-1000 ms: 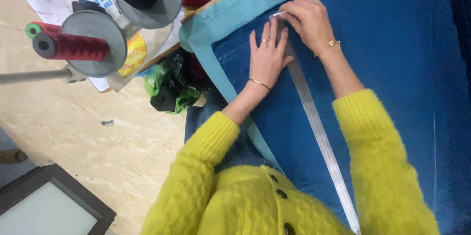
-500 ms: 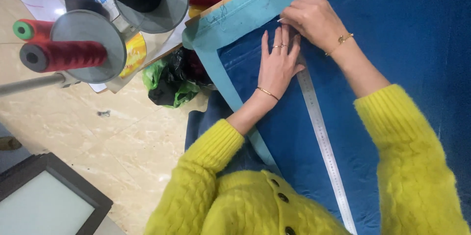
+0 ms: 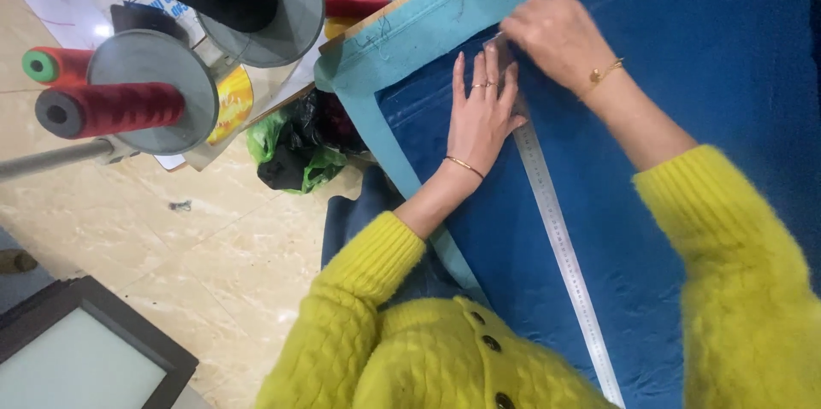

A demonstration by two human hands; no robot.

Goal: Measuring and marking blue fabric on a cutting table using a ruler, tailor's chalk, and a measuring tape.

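So that the long ruler [image 3: 556, 229] did not slide, my left hand [image 3: 481, 114] lay flat on the blue cloth [image 3: 701, 58], fingers spread and touching its edge. My right hand [image 3: 556, 37] was curled at the ruler's far end near the table's turquoise edge [image 3: 410, 33]; what it pinched I cannot tell.

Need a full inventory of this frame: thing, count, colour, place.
dark blue fabric: 1, dark blue, spread on the table, under both hands
teal cloth: 1, teal, along the table's left and top edge
steel ruler: 1, silver, lying on the fabric, running toward the body
thread spools: several, red mostly, one black cone, upper left on stands
plastic bags: green and black, on the floor beside the table
framed panel: 1, dark frame, lower left floor
tile floor: beige
yellow cardigan: 1, worn
left hand: flat on the fabric beside the ruler
right hand: at the ruler's far end
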